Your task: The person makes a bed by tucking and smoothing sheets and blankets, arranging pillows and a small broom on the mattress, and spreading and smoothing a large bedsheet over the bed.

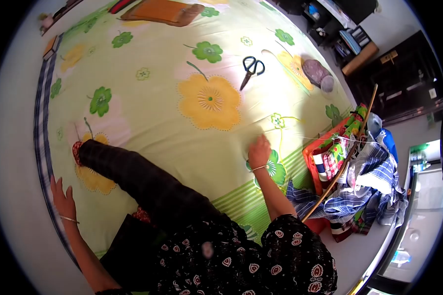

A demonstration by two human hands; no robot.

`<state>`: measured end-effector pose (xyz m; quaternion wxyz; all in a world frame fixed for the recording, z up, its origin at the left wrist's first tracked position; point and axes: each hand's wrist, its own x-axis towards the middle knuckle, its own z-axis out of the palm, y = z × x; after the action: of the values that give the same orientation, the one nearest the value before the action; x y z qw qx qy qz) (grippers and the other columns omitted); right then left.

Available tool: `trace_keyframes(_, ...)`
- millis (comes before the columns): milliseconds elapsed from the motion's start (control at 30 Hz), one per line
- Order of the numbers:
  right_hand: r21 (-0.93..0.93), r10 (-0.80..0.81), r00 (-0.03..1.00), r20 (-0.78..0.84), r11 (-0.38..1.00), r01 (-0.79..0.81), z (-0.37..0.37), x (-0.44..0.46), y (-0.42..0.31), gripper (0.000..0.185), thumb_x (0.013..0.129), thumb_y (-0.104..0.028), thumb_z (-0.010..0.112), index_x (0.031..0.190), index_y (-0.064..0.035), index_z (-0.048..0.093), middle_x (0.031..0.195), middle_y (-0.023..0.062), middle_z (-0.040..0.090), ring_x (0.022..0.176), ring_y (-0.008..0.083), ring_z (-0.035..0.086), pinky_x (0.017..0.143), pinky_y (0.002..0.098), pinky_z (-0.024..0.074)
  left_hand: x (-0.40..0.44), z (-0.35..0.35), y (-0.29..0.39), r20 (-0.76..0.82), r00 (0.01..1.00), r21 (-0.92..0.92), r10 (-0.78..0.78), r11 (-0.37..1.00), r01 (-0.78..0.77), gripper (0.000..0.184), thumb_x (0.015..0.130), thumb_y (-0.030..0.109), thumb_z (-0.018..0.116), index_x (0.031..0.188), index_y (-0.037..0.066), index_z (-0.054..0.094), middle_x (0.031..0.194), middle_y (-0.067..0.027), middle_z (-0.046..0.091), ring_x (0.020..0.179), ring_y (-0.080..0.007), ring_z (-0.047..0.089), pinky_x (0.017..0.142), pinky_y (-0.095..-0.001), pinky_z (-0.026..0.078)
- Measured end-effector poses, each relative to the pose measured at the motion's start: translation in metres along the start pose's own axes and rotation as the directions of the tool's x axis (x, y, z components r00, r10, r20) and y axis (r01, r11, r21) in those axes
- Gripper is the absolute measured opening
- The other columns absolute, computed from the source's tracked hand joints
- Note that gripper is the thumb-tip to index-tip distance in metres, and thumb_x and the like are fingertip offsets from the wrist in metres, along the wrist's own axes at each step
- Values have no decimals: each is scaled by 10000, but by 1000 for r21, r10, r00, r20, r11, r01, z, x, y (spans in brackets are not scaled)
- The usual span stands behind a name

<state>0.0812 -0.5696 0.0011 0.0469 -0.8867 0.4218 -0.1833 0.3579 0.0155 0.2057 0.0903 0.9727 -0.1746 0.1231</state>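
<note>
While left fingers (59, 186) spread at sheet (147, 105) edge, right fingers (264, 142) curl, grip unclear; thread (330, 139), near them; scissors (249, 73), beyond, well apart.

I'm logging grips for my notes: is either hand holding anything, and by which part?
The left hand, fingers spread, holds nothing. The right hand shows no clear hold; whether it pinches something thin cannot be told.
</note>
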Motion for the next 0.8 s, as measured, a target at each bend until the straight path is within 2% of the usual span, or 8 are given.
trace_keyframes(100,-76,176,984,-40,981,-179,-5,7,62,425,779,-228,543,1139,-16,466,1275,129,416,1154,320,387,939,447,335,46,-8,89,28,995,-68,92,994,-89,360,784,31,544,1129,-45,478,1354,-173,333,1205,-326,374,959,-353,346)
trace_keyframes(200,-172,296,954,-52,938,-300,3,15,100,500,813,-296,512,1221,-23,416,1347,75,351,1237,280,302,966,454,303,76,-3,142,51,981,-129,188,975,-181,336,774,22,539,1098,-50,490,1349,-170,340,1156,-332,424,923,-353,378)
trace_keyframes(333,-218,428,902,-60,876,-430,4,32,91,514,863,-316,449,1274,-23,353,1378,93,314,1262,281,270,1009,438,231,115,4,184,80,971,-211,226,956,-205,317,749,5,546,1061,-41,510,1343,-173,344,1092,-339,472,866,-363,418)
trace_keyframes(433,-261,516,854,-73,816,-516,7,39,80,506,862,-318,450,1262,-22,363,1390,78,294,1269,276,254,1013,433,223,152,28,197,42,952,-113,302,948,-296,319,731,-9,560,1047,-31,522,1330,-182,356,1069,-344,483,846,-366,427)
trace_keyframes(533,-273,518,853,-66,813,-514,1,44,74,496,848,-298,466,1257,-35,368,1387,67,292,1267,272,253,1008,429,225,192,72,227,97,943,-123,317,944,-305,327,713,-2,586,1035,-22,531,1310,-186,378,1071,-341,483,846,-361,426)
trace_keyframes(633,-303,521,851,-66,802,-515,7,44,76,498,828,-278,481,1252,-42,370,1360,68,318,1247,276,276,987,440,240,228,135,258,66,880,-115,470,880,-461,321,705,20,611,1015,-19,540,1293,-186,397,1073,-346,472,872,-378,407)
trace_keyframes(733,-332,508,859,-67,800,-499,6,44,79,509,825,-295,476,1264,-67,357,1333,68,333,1189,300,323,946,450,266,260,167,331,312,875,-277,370,917,-288,337,716,60,613,1035,-13,533,1293,-194,396,1075,-353,475,888,-364,409)
trace_keyframes(800,-337,561,828,-30,774,-537,4,48,78,512,807,-269,497,1253,-61,359,1340,73,326,1209,301,306,949,460,258,295,212,363,310,842,-238,441,894,-381,340,722,95,617,1041,9,534,1285,-186,398,1081,-342,461,889,-404,389)
